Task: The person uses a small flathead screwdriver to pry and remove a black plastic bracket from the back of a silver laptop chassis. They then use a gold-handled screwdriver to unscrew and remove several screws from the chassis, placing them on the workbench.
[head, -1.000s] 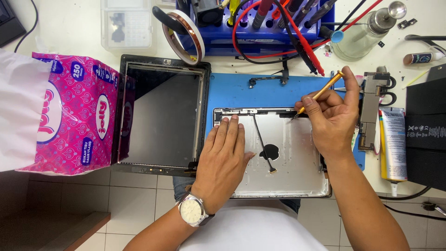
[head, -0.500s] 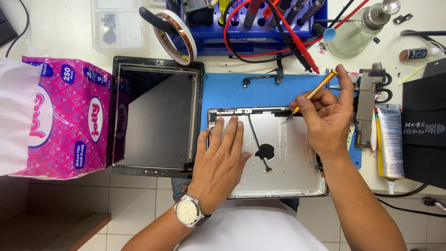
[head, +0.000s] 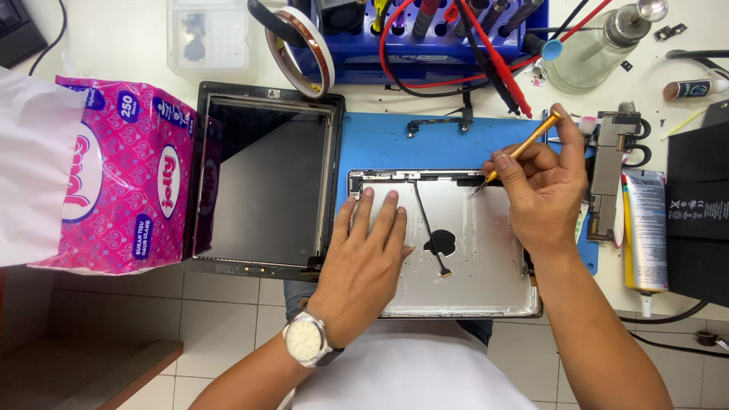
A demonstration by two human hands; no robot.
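Note:
An opened silver tablet back shell lies on a blue work mat, with a thin black cable running across its inside. My left hand rests flat on the shell's left part, fingers spread, a white-faced wristwatch on the wrist. My right hand pinches a slim yellow tool, whose tip touches the shell's upper edge near the middle.
The tablet's detached black-framed screen lies left of the mat, propped against a pink tissue box. A blue tool rack with red and black leads, a tape roll, a clear bottle, a circuit board and a glue tube crowd the back and right.
The view has shifted slightly. My right hand has kept the yellow tool at the shell's upper edge with small movements; my left hand stays flat on the shell.

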